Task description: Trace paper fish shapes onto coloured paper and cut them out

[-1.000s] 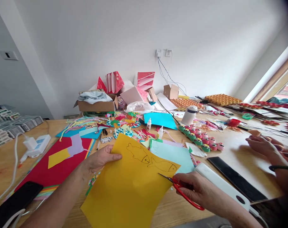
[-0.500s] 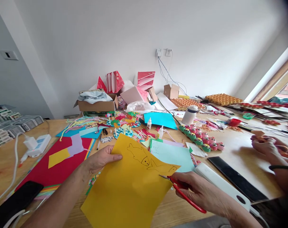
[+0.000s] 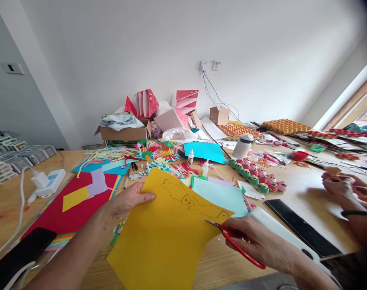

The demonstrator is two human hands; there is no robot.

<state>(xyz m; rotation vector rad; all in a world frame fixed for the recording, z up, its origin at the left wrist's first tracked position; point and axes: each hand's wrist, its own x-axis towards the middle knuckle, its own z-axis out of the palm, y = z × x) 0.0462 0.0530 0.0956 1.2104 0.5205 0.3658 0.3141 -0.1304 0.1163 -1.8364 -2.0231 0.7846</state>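
A large sheet of yellow paper hangs tilted over the near table edge. Two fish outlines are drawn in black along its upper right part. My left hand pinches the sheet's upper left edge, thumb on top. In my right hand is a pair of red-handled scissors, its blades at the sheet's right side, just below the lower fish. A corner of the paper reaches over near my right fingers. How far apart the blades are I cannot tell.
Red paper with scraps lies left, near a black phone. Ahead are light blue paper, glue bottles and coloured cutouts. Painted egg-cup pieces stand right, beyond a white power strip. Another person's hands work at far right.
The yellow sheet has shifted slightly, its right corner now flatter and further right. My right hand and the scissors have moved a little to the right. My left hand keeps its hold.
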